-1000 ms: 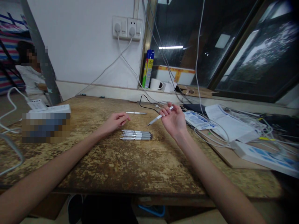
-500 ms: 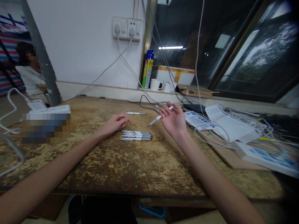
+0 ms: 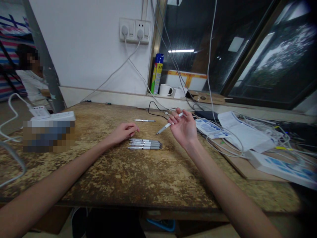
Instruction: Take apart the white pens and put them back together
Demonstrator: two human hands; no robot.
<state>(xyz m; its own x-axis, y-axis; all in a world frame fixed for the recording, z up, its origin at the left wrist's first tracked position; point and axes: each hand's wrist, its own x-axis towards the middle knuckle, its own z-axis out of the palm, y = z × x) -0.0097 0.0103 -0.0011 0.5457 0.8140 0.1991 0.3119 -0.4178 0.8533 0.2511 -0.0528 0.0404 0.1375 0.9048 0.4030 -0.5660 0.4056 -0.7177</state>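
Note:
My right hand (image 3: 184,128) is raised over the table, palm turned up, its fingers closed on a white and grey pen (image 3: 163,128). That pen slants down to the left with its tip toward the table. My left hand (image 3: 125,131) rests on the tabletop, fingers curled together, and no object shows in it. Just in front of it lies a bundle of several matching pens (image 3: 145,144), side by side, grey ends to the right. Farther back, a single pen (image 3: 144,120) lies crosswise on the wood.
The worn wooden table (image 3: 138,178) carries papers (image 3: 242,132), tangled cables and a white box (image 3: 279,167) on the right. At left stands a power strip (image 3: 58,116) with a charger. A spray can (image 3: 157,74) and mug (image 3: 165,89) stand by the window. A person (image 3: 31,76) is at far left.
My left hand has shifted very slightly, its fingers a little more to the right. The right hand and its pen are almost still.

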